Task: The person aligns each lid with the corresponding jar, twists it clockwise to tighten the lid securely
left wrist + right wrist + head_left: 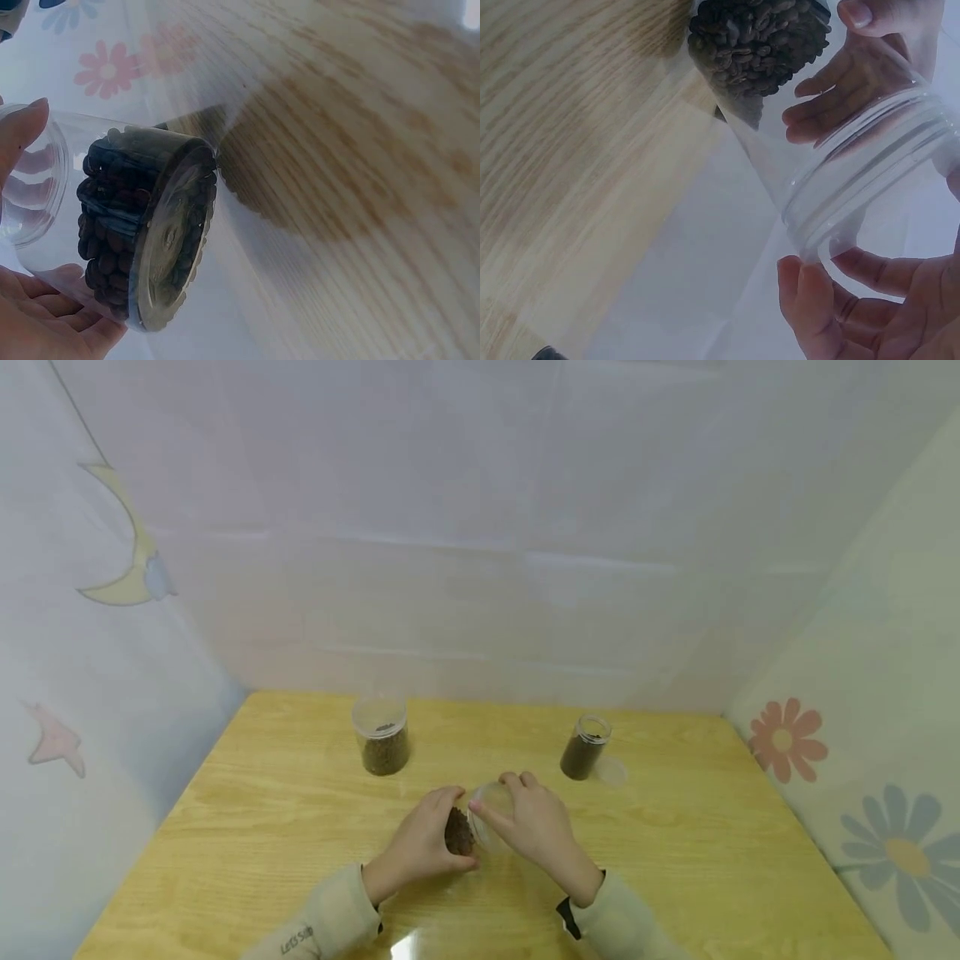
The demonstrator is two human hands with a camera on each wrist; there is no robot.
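A clear plastic jar (pixel 97 142) partly filled with coffee beans (pixel 754 45) lies tilted on its side between the hands, close over the table. My left hand (pixel 427 839) grips its body near the base, thumb on one side and fingers on the other. At the jar's threaded mouth (pixel 862 165), my right hand (pixel 536 822) holds a clear lid (pixel 495 797) with thumb and fingers curled round its edge. In the right wrist view the lid overlaps the rim. Beans are gathered toward the jar's bottom.
A wide clear jar (pixel 386 752) with dark brown contents stands at the back left of the wooden table (pixel 712 843). Farther right is a narrower jar (pixel 581 756) with dark contents, its mouth uncovered. Beside it lies a translucent round lid (pixel 612 772). Printed cloth walls surround the table.
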